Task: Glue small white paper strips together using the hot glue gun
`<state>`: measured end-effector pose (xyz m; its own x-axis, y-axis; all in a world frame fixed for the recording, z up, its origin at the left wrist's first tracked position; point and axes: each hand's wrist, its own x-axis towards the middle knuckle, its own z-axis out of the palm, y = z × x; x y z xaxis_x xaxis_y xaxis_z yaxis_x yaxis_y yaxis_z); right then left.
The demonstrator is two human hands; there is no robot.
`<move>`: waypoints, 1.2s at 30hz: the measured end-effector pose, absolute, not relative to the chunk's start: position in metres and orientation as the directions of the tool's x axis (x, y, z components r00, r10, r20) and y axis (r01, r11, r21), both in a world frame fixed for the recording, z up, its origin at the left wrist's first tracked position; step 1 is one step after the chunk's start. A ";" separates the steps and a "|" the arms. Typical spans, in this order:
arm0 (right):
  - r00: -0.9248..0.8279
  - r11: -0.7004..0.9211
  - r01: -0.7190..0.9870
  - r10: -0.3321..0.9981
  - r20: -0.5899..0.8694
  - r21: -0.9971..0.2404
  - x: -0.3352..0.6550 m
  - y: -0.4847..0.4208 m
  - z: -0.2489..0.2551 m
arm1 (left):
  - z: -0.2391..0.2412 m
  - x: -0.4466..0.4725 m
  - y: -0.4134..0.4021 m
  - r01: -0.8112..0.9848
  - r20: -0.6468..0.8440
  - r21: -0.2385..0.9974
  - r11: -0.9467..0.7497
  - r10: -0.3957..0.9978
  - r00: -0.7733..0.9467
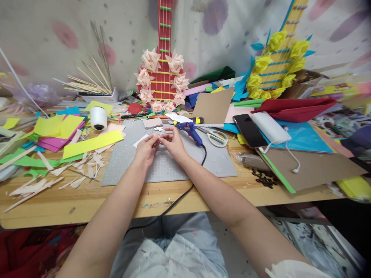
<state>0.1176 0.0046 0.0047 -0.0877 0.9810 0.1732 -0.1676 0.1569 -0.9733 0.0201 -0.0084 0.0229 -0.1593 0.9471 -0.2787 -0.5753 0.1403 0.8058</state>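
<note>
My left hand (147,149) and my right hand (174,144) meet over the grey cutting mat (162,175). The fingers of both are pinched together around something small and pale that I cannot make out. Just behind my right hand lies a blue glue gun (189,131), its black cord (204,156) running forward off the table. A pair of scissors with pale handles (217,138) rests to the right of the glue gun. A small white piece of paper (140,140) shows beside my left hand.
Paper scraps (87,166) and a yellow strip (92,143) litter the left side. A red paper guitar with pink flowers (162,83) and a yellow one (275,69) lean at the back. A phone (249,130) and white power bank (271,127) lie on the right.
</note>
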 end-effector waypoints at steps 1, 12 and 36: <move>-0.086 0.155 -0.170 0.981 0.172 -0.973 0.118 0.005 0.004 | 0.022 0.020 -0.008 -0.573 -0.280 0.806 0.146 0.948 -0.153; -0.093 0.180 -0.167 0.976 0.197 -0.969 0.119 0.003 0.008 | 0.017 0.017 -0.005 -0.579 -0.289 0.795 0.182 0.952 -0.097; -0.024 0.053 -0.229 0.998 0.060 -0.972 0.123 0.007 0.008 | 0.020 0.017 -0.009 -0.470 -0.229 0.871 0.146 0.965 -0.125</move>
